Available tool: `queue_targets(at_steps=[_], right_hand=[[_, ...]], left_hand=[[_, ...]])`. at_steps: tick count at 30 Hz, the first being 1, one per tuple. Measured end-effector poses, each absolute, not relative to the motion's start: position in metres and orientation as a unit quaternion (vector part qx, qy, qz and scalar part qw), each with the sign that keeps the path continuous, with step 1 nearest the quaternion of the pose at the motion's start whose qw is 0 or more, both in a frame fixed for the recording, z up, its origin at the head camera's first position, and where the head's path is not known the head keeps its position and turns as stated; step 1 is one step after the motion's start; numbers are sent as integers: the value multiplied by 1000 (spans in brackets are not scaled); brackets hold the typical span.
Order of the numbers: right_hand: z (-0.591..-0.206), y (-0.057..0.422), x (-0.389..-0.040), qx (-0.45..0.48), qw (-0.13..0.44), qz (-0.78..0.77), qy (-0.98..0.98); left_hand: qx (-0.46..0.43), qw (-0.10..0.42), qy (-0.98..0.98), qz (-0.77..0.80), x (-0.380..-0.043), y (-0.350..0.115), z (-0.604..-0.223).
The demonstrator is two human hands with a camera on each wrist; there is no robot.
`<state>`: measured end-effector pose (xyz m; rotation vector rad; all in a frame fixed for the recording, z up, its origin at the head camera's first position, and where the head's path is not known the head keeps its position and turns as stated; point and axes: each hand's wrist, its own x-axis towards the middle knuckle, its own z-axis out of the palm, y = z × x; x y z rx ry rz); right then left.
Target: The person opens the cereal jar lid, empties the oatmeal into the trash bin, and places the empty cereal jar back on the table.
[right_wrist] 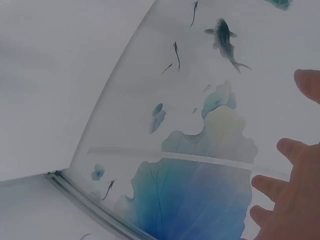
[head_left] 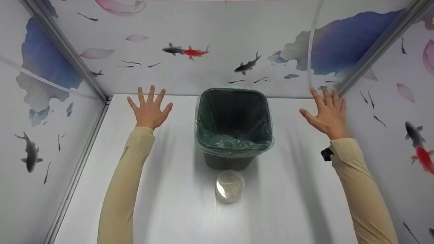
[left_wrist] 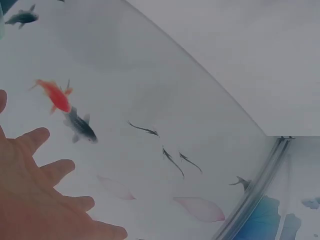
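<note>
My left hand (head_left: 149,110) is spread with its fingers apart, left of a dark bin (head_left: 229,162) lined with a green plastic bag (head_left: 234,144). On the bin's other side my right hand (head_left: 328,117) is spread the same way. Both hands hold nothing. In front of the bin, nearer to me, stands a small round clear container (head_left: 230,186) with pale, grainy stuff in it. The left wrist view shows the left hand's spread fingers (left_wrist: 57,172) at the lower left. Fingers (right_wrist: 270,187) of the right hand reach in from the right edge of the right wrist view.
The white table (head_left: 179,210) is enclosed by a back wall (head_left: 217,73) and side walls printed with fish, petals and blue leaves. Grey metal rails (head_left: 78,162) run along the corners. A small black device (head_left: 327,154) sits at the right wrist.
</note>
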<state>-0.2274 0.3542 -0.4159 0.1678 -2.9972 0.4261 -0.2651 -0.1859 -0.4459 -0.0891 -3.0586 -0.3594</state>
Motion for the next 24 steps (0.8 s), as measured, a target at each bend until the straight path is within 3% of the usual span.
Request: queue_targets(at_steps=[14,24], right_hand=[[-483,340,-183,111,75,199,-971],[-527,312,-159,128,-66,282,-948]], left_hand=[[-56,-44,-978,-194,-199,-175,-563],[-161,-56,-937,-304,-136,-143,-622]])
